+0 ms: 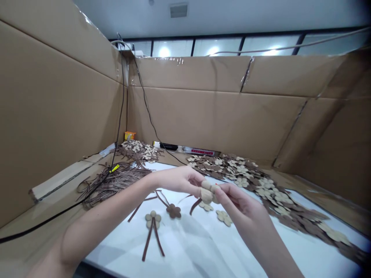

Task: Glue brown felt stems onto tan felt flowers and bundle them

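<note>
In the head view my left hand (185, 180) and my right hand (242, 200) meet over the white board, both pinching a beige flower-shaped cutout (206, 195). A brown strip (195, 207) hangs below the held flower; my fingers hide how it joins. A tiny red spot shows at the right fingertips, too small to name. Under the hands lie two loose beige flowers, one of them a flower (224, 218) beside my right hand. Nearer me rest a beige flower with two brown tails (153, 220) and a dark brown flower (173, 211) with strips.
A heap of brown strips (116, 181) lies left, with a pile of flowers (139, 150) behind it. More beige and brown flowers (240, 170) spread along the right. A black cable (101, 181) crosses the left side. Cardboard walls (185, 116) surround the white board (185, 251).
</note>
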A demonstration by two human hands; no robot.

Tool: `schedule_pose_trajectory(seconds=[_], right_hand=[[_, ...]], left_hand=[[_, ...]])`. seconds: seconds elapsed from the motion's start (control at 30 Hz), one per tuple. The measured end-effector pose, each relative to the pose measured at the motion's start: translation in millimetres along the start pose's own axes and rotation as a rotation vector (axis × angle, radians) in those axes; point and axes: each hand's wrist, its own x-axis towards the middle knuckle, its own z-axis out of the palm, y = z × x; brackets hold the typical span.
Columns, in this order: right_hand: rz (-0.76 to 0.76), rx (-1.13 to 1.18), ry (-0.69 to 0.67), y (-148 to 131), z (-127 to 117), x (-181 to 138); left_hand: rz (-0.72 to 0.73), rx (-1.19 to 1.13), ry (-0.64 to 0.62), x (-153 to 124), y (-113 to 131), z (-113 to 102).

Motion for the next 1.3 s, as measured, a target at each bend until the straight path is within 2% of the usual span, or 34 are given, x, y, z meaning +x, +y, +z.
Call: schedule_pose_trajectory(seconds=[0.1, 0.27, 0.33, 0.43, 0.6, 0.7, 0.8, 0.87, 0.93, 1.03, 1.13, 1.3], right_hand=[[0.007, 0.038, 0.038, 1, 0, -2], [0.115, 0.303, 0.17, 5, 9, -9], [0.149, 0.408, 0.138, 6, 15, -11], [0.135, 0.493, 0.042, 5, 21, -11], [0.129, 0.521, 0.115, 0, 26, -10], [0.111, 0.535, 0.15, -1, 26, -12], [0.134, 0.626, 0.17, -1, 24, -16], [0.165, 0.694, 0.166, -2, 21, -18], [0.188, 0.713, 0.151, -3, 19, -20], [0.199, 0.666, 0.137, -2, 16, -22], [0.19, 0.638, 0.143, 2, 14, -24], [0.156, 0.594, 0.111, 8, 12, -27]], left_hand=[[0.026, 0.019, 0.026, 1, 0, 3], [0.087, -0.061, 0.13, 5, -2, 9], [0.091, -0.104, 0.185, 6, -1, 12], [0.078, -0.144, 0.193, 8, 0, 17], [0.109, -0.204, 0.201, 11, -2, 27], [0.135, -0.104, 0.272, 12, -2, 33], [0.144, 0.126, 0.427, 11, 4, 39], [0.143, 0.23, 0.477, 10, 7, 40], [0.15, 0.218, 0.447, 9, 8, 40], [0.139, 0.048, 0.389, 10, 5, 39], [0.078, -0.089, 0.376, 11, 0, 38], [0.026, -0.146, 0.375, 13, 0, 38]])
